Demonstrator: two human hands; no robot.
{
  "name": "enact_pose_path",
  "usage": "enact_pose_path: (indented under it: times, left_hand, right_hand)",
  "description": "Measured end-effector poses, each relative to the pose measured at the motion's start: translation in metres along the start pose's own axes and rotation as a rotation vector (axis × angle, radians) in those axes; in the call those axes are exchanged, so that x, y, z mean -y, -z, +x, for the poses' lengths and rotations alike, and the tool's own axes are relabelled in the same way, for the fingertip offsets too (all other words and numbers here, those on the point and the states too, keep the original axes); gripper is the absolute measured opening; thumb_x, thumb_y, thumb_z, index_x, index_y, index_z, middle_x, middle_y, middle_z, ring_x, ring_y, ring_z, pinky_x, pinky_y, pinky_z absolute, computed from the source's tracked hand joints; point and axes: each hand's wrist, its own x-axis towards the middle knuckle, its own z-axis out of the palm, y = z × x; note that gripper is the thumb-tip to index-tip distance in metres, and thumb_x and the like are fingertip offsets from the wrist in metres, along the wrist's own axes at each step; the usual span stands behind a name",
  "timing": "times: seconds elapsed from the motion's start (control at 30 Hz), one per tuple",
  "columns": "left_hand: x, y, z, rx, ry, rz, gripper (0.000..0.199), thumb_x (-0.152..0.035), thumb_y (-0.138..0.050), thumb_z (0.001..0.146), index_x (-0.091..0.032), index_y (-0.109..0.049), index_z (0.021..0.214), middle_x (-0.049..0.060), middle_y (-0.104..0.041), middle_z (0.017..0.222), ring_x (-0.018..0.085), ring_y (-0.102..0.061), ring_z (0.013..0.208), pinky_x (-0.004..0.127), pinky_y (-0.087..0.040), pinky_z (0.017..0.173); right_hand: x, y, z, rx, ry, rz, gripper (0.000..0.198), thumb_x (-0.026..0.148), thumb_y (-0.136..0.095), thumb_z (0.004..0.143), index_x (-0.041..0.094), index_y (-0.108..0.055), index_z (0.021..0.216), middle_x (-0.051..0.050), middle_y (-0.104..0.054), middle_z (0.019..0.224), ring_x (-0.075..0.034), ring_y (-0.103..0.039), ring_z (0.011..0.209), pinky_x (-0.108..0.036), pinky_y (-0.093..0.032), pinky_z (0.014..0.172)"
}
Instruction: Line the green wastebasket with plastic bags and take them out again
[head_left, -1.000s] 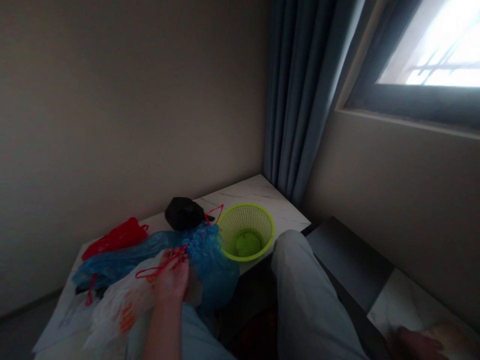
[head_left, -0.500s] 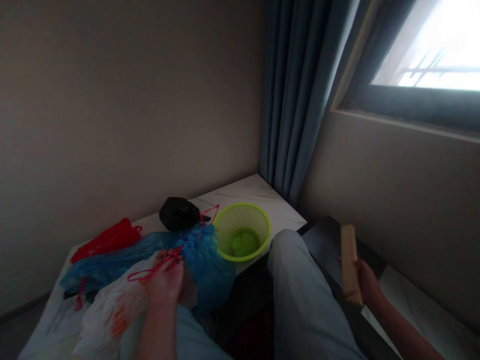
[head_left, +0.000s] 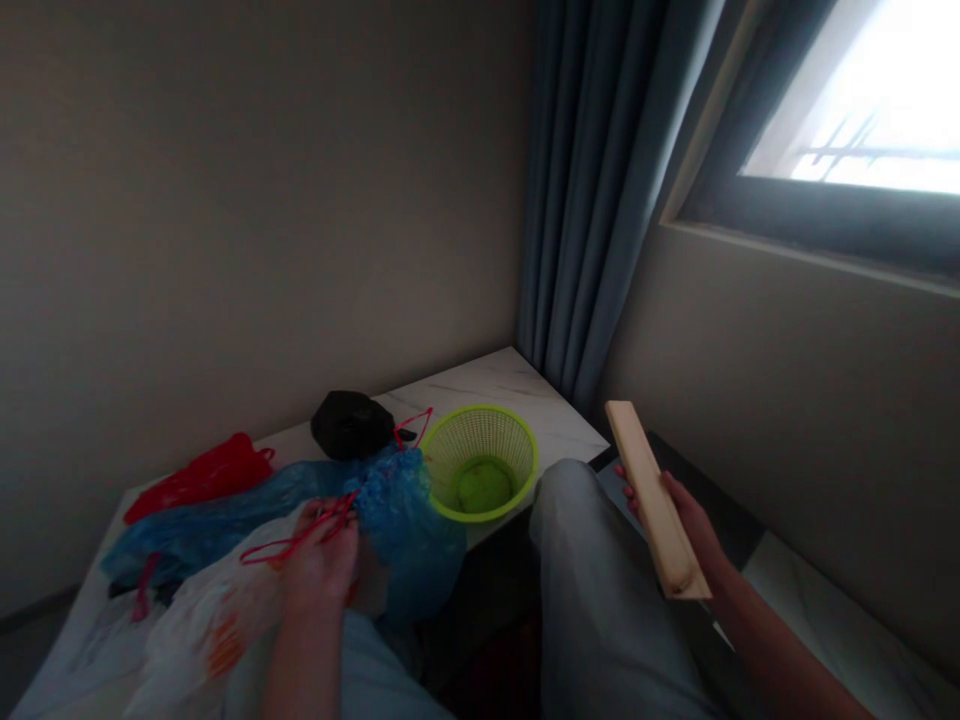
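My right hand (head_left: 694,525) grips a flat wooden block (head_left: 649,490), long and pale, tilted with its far end toward the left. It is held above a dark surface beside my right knee. My left hand (head_left: 321,550) is closed on a red drawstring (head_left: 270,550) at the gathered neck of a blue plastic bag (head_left: 409,535). That bag hangs partly over the table's front edge. Under my left wrist lies a white plastic bag with orange print (head_left: 206,635). To the right of the blue bag stands a yellow-green plastic basket (head_left: 530,455), with nothing seen inside.
A black bag (head_left: 351,425) and a red plastic bag (head_left: 202,475) lie toward the wall on the white marbled table (head_left: 499,375). A blue curtain (head_left: 581,200) hangs in the corner, left of the window. My knees are close to the table's front edge.
The wooden block has swung left and turned, so its broad face now shows; my right hand moved left with it. My left hand still holds the drawstring. The view has shifted slightly.
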Motion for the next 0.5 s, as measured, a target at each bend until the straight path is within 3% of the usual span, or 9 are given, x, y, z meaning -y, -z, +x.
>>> enact_pose_path:
  times: [0.17, 0.27, 0.33, 0.43, 0.5]
  left_hand:
    - [-0.003, -0.009, -0.008, -0.035, 0.003, -0.031, 0.031, 0.01, -0.054, 0.06, -0.019, -0.059, 0.072, -0.003, -0.061, 0.069, 0.009, -0.062, 0.064, 0.016, -0.052, 0.058]
    - [-0.006, -0.011, -0.011, -0.054, 0.019, -0.032, 0.031, 0.01, -0.052, 0.061, -0.019, -0.059, 0.07, -0.002, -0.061, 0.068, 0.01, -0.062, 0.064, 0.016, -0.053, 0.057]
    - [-0.008, -0.011, -0.012, -0.062, 0.031, -0.045, 0.033, 0.01, -0.05, 0.06, -0.019, -0.06, 0.069, -0.001, -0.062, 0.069, 0.01, -0.062, 0.064, 0.017, -0.054, 0.057]
    - [-0.008, -0.01, -0.011, -0.04, 0.029, -0.063, 0.033, 0.011, -0.051, 0.058, -0.019, -0.061, 0.069, -0.001, -0.062, 0.069, 0.01, -0.062, 0.064, 0.017, -0.054, 0.057]
    - [-0.007, -0.009, -0.01, -0.031, 0.027, -0.067, 0.033, 0.011, -0.051, 0.057, -0.018, -0.061, 0.07, -0.001, -0.061, 0.069, 0.01, -0.062, 0.064, 0.017, -0.054, 0.058]
  right_hand:
    - [-0.005, 0.039, 0.008, -0.056, -0.054, -0.075, 0.046, 0.047, -0.054, 0.092, 0.013, -0.065, 0.121, -0.012, -0.074, 0.103, -0.019, -0.071, 0.076, -0.027, -0.063, 0.071]
    - [-0.013, 0.072, 0.016, -0.213, -0.032, -0.269, 0.053, 0.054, -0.057, 0.088, 0.013, -0.065, 0.122, -0.013, -0.074, 0.101, -0.023, -0.071, 0.08, -0.033, -0.062, 0.074]
    - [-0.022, 0.096, 0.021, -0.367, 0.066, -0.504, 0.061, 0.06, -0.055, 0.085, 0.013, -0.065, 0.122, -0.015, -0.074, 0.104, -0.027, -0.071, 0.087, -0.039, -0.06, 0.08]
    - [-0.04, 0.136, 0.027, -0.581, 0.372, -0.932, 0.066, 0.058, -0.057, 0.077, 0.016, -0.061, 0.129, -0.014, -0.068, 0.121, -0.033, -0.063, 0.114, -0.046, -0.049, 0.101]
    - [-0.052, 0.165, 0.028, -0.657, 0.428, -1.15, 0.069, 0.058, -0.056, 0.073, 0.016, -0.063, 0.127, -0.015, -0.066, 0.124, -0.036, -0.059, 0.12, -0.049, -0.044, 0.105]
